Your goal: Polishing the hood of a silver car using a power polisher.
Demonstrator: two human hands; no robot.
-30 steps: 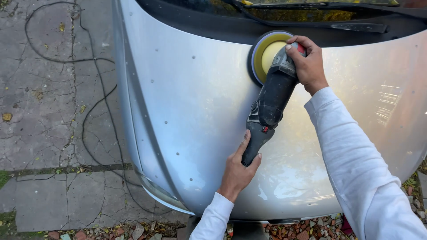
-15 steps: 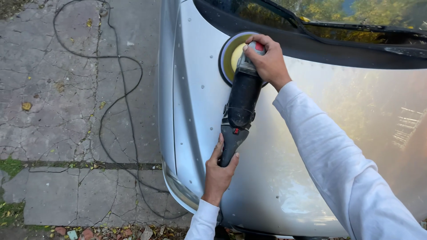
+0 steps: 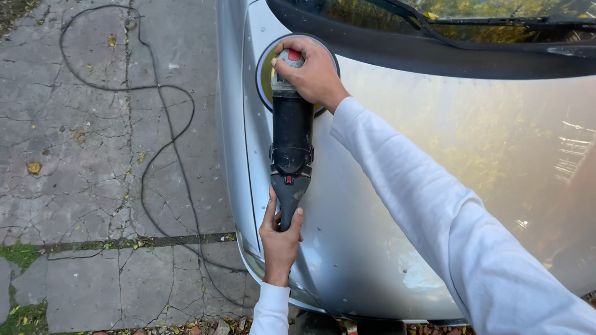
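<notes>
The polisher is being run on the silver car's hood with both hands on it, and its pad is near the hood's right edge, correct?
Not quite. The head view shows the polisher on the silver car's hood, left hand on the rear handle, right hand on the head, but the pad sits near the hood's left edge, beside the paving.
</notes>
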